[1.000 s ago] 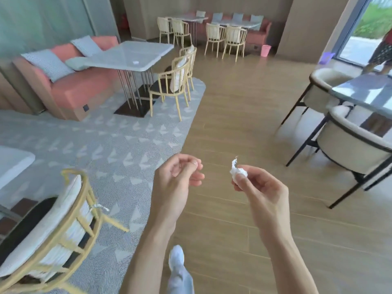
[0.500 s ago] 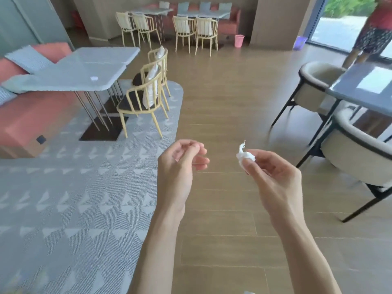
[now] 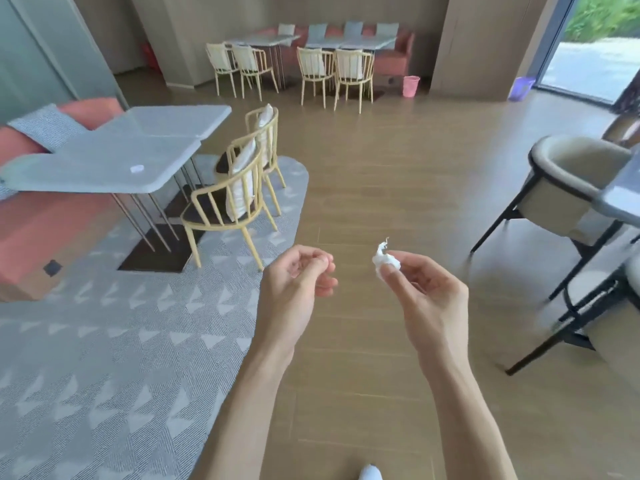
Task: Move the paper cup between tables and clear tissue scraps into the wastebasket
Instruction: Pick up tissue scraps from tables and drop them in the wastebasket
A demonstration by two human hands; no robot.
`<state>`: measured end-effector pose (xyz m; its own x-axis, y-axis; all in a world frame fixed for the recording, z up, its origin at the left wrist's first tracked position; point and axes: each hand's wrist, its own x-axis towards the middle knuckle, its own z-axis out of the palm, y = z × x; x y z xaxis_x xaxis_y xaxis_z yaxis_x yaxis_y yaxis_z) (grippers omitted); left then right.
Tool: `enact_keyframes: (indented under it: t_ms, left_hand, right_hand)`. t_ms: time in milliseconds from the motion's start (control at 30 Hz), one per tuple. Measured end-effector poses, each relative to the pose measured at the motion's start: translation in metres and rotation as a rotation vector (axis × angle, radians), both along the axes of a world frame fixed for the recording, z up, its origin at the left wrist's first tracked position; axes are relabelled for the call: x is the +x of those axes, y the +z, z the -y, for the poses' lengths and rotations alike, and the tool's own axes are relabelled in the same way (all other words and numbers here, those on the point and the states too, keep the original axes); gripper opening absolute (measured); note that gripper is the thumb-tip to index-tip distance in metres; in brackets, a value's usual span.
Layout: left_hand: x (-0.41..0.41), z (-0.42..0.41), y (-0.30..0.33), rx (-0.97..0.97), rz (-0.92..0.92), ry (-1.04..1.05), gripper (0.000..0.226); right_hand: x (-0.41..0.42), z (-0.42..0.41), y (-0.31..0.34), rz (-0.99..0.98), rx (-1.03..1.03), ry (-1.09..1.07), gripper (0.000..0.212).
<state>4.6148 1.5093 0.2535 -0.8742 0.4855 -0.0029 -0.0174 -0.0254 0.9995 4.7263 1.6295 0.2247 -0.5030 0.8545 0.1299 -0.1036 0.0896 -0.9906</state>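
The view is farther down the room than 0.5 s ago: the pink wastebasket (image 3: 411, 86) by the far wall looks nearer, and the person at the glass door is out of sight. The hands keep their pose. The right hand (image 3: 427, 296) pinches a white tissue scrap (image 3: 383, 262) at its fingertips, above the wooden floor (image 3: 398, 188). The left hand (image 3: 294, 289) has curled fingers holding nothing, apart from the right. A purple bin (image 3: 521, 88) stands near the door; what either bin holds cannot be seen. On the grey surface (image 3: 104, 161) at left lies 1 small white scrap (image 3: 136, 168). Bare floor runs between the rug (image 3: 104, 358) edge and the dark-legged chairs (image 3: 561, 188).
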Motion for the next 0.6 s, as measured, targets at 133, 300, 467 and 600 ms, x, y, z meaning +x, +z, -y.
enact_keyframes:
  t_ms: [133,300,467,600]
  left_hand:
    - [-0.059,-0.096,0.032,0.082,-0.041,0.008,0.021]
    - [-0.119,-0.195,0.032,0.076,-0.021,0.003,0.016]
    - [-0.198,-0.285,-0.010,0.010,0.030,-0.016,0.018]
    - [-0.285,-0.376,-0.033,-0.011,0.047,-0.054,0.020]
  right_hand:
    - [-0.055,-0.091,0.034,-0.025,0.048,0.037,0.003]
    - [-0.112,-0.182,0.036,0.035,0.052,0.047,0.006]
    - [-0.188,-0.275,0.003,0.115,0.003,0.010,0.002]
    - [-0.267,-0.358,-0.018,0.168,0.013,-0.015,0.002]
